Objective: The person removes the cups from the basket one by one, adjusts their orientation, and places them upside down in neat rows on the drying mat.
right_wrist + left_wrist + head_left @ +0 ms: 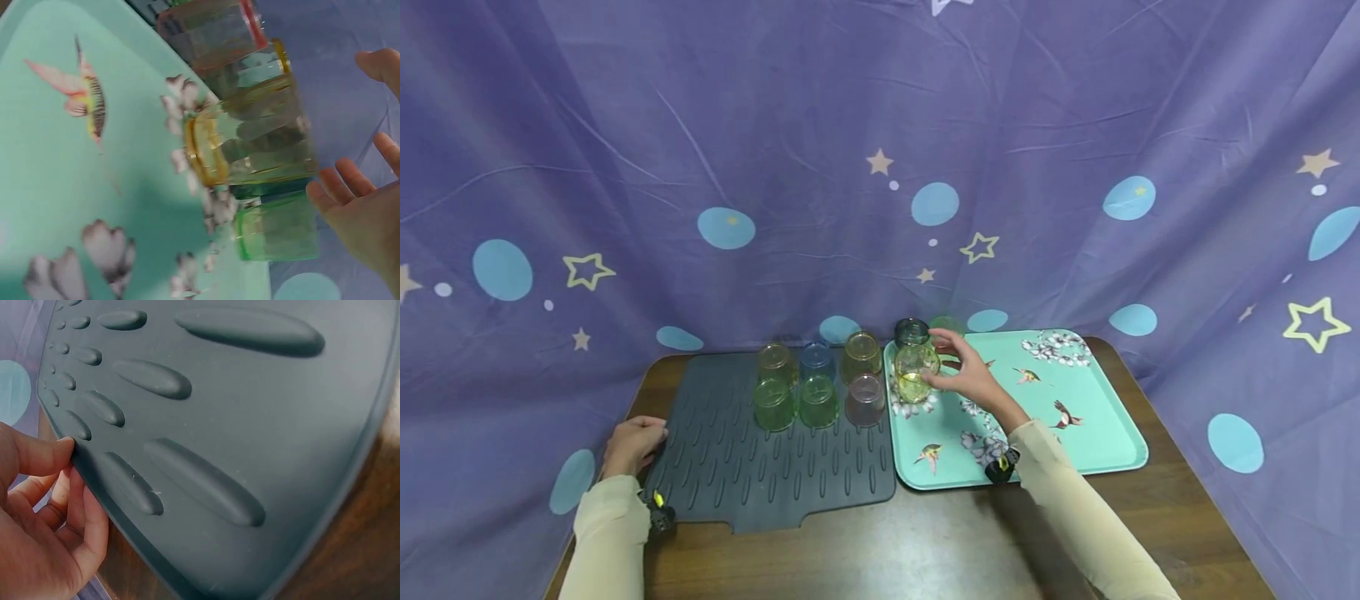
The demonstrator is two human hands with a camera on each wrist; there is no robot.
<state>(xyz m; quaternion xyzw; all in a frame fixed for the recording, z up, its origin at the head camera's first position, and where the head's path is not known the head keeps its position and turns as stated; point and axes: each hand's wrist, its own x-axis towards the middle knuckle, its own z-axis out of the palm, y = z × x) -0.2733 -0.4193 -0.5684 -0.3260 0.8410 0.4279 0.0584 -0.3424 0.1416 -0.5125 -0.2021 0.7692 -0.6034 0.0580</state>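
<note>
Transparent yellow tumbler (916, 371), thick amber base down, upright on the mint-green floral tray (1101, 429). Right hand (967, 375) beside it, fingers spread, not gripping; contact unclear. Left hand (631, 443) pinches the edge of the dark grey rubbery mat (718, 493), probably to steady it. Behind the tumbler: 1 dark cup (912, 331), 1 green cup (278, 229). On the mat: 6 tinted see-through tumblers (818, 402), mouths down, 2 rows of 3, presumably for draining over elongated raised ridges.

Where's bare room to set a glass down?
Grey mat: left of the six glasses and in front of them. Tray: right of the right sleeve, out to its edge. Crowded: mat's back right; tray's back left, with tray glasses and right hand.
</note>
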